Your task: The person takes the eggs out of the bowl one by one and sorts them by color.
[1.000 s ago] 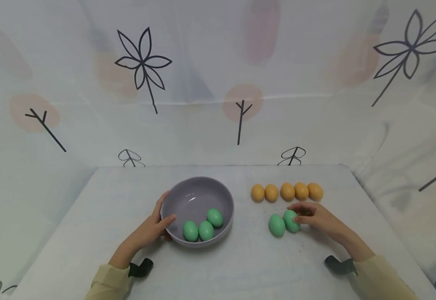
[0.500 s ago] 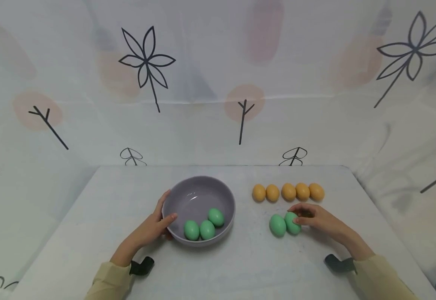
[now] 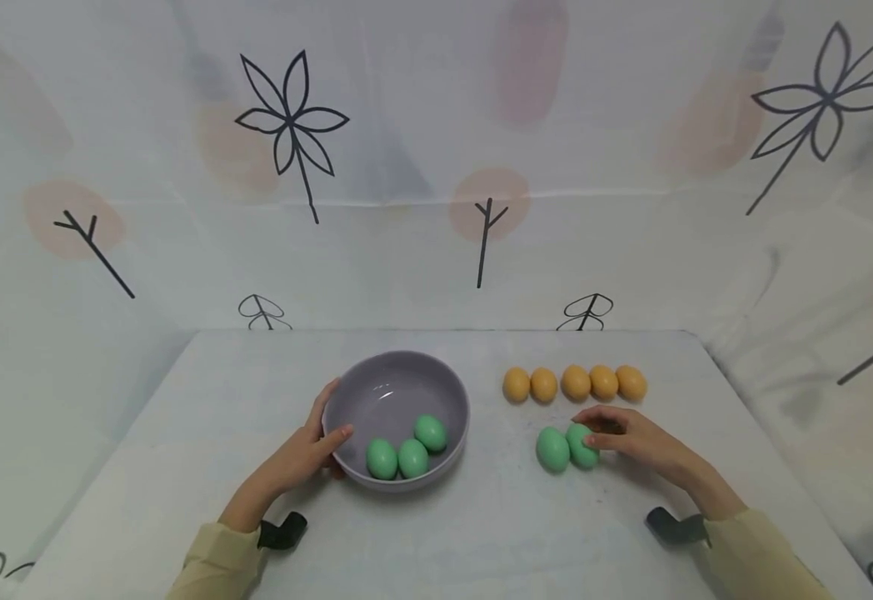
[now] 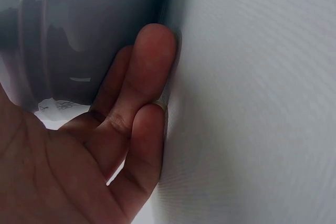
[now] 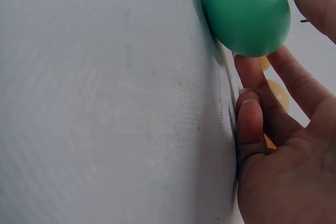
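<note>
My left hand (image 3: 307, 440) holds a grey-purple bowl (image 3: 384, 387) by its left side. The thumb lies over the rim, with the other fingers low against the outer wall in the left wrist view. Three green eggs, one of them the front-left egg (image 3: 381, 460), lie inside at the near side. On the table to the right, my right hand (image 3: 627, 435) is around a green egg (image 5: 249, 14). The right wrist view shows its thumb apart from the shell and fingertips at the egg's underside. Another green egg (image 3: 552, 450) lies just left of it.
Several orange-yellow eggs (image 3: 576, 383) form a row behind the right hand. White patterned cloth (image 3: 391, 267) hangs behind the white table (image 3: 436, 550). Dark wrist devices (image 3: 283, 531) sit below both hands.
The green egg at my right hand has shifted slightly toward the near side between the first and second frames. Both hands and the bowl keep nearly the same places; the view shifts slightly.
</note>
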Motion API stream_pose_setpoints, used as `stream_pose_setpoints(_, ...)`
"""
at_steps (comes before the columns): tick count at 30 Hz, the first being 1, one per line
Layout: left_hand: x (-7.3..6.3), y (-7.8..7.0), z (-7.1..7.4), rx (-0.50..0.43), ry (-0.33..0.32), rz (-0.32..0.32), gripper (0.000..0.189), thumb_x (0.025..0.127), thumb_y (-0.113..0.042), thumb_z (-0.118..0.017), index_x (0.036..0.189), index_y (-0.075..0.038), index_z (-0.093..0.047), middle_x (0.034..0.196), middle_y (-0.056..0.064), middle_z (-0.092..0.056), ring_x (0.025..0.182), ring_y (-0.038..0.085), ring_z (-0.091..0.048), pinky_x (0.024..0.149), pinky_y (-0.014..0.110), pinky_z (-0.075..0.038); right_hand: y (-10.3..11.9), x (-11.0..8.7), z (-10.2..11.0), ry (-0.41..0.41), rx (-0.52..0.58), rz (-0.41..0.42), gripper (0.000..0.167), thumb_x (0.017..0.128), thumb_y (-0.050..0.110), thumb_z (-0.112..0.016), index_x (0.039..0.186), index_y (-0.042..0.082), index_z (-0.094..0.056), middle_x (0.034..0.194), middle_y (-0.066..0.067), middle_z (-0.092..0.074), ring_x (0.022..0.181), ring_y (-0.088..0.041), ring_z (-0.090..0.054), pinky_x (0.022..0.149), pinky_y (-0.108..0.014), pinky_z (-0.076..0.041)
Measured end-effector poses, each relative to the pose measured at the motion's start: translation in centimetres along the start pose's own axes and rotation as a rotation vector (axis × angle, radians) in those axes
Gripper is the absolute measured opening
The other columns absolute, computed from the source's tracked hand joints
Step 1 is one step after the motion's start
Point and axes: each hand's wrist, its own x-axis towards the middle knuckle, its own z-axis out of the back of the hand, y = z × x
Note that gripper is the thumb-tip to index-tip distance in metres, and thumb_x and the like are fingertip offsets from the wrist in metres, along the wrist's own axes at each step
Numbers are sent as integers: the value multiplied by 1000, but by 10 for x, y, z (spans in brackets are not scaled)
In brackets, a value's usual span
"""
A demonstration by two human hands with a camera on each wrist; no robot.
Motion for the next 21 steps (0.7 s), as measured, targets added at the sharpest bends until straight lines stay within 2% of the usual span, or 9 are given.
stream_pose_setpoints(3,-1,-1,0,-23,-1,1,78,104,-39,-52,158,-38,4,106,22,-63,68,26,-67,77,38,-47,0,0,0,-7,-2,-2,50,93,34,-69,132,4,-59,129,-12,-58,114,-27,-50,87,-39,-42)
stream_pose_setpoints(5,-1,-2,0,-37,2,3,77,104,-38,-52,158,-39,3,112,23,-60,68,26,-67,78,39,-47,-1,-1,0,-12,-4,4,51,93,34,-69,133,4,-58,130,-12,-58,114,-27,-50,88,-40,-42)
stream_pose_setpoints(11,-1,-5,-1,-17,12,3,77,104,-37,-50,158,-38,5,90,14,-65,68,25,-66,82,41,-44,0,-3,5,-11,29,52,49,96,28,-66,135,0,-56,129,-15,-59,117,-27,-52,90,-38,-43)
stream_pose_setpoints(14,0,-5,-1,-12,3,7,77,105,-34,-50,158,-35,5,90,14,-65,68,26,-66,81,42,-45,4,-4,9,-18,36,69,46,97,27,-65,134,2,-57,126,-12,-60,116,-24,-53,91,-36,-43)
stream_pose_setpoints(17,0,-5,-1,-21,-4,11,77,105,-33,-50,158,-35,5,94,15,-64,68,26,-66,80,42,-46,13,-2,13,-42,-3,94,42,98,28,-63,131,3,-59,125,-11,-62,116,-25,-54,95,-38,-41)
stream_pose_setpoints(21,0,-4,-1,-32,2,13,77,104,-34,-50,158,-36,5,91,15,-64,67,26,-65,79,41,-46,28,3,13,-76,-42,110,39,99,32,-62,127,6,-62,123,-9,-62,116,-26,-53,96,-39,-42)
